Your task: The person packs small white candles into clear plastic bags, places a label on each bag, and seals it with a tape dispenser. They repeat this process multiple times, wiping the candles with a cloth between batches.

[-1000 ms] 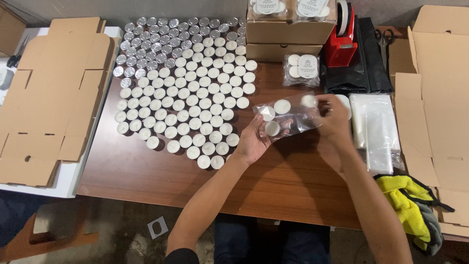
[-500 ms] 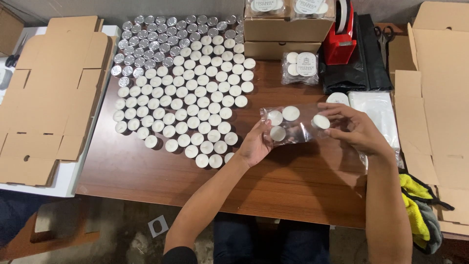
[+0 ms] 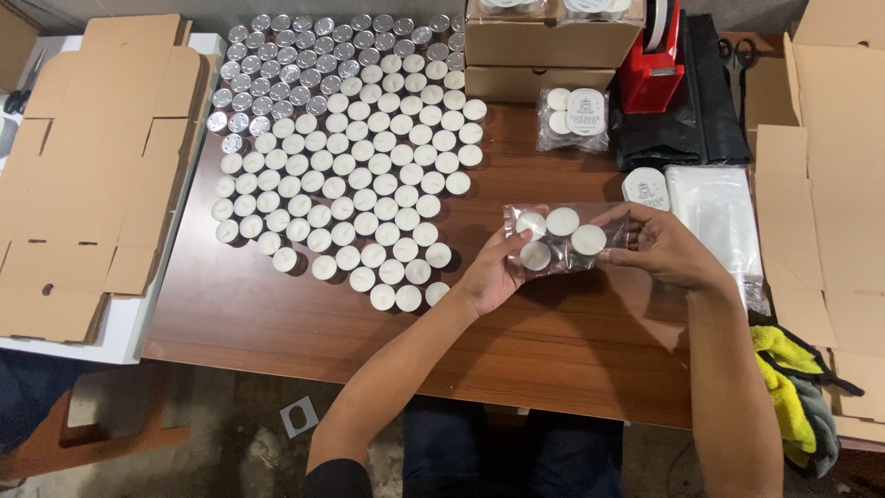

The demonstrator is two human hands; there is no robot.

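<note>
Here, a clear plastic bag (image 3: 560, 242) with four white tealight candles inside is being held just above the brown wooden table (image 3: 277, 323), right of the middle. The left hand (image 3: 493, 275) is gripping the bag's left end, its fingers curled around the lower edge, while the right hand (image 3: 666, 247) is pinching the right end between thumb and fingers; both hands are clamped on the bag, with the bag between them. Just to the left, a large field of loose tealights (image 3: 355, 166) is covering the tabletop in rows, the far ones showing silver cups. Beyond the bag, a sealed packet of tealights (image 3: 573, 118) is lying in front of stacked cardboard boxes (image 3: 539, 51), beside a red tape dispenser (image 3: 653, 65). A stack of empty clear bags (image 3: 714, 217) is lying near the right hand. Flattened cardboard (image 3: 88, 175) is lying at the far left.
</note>
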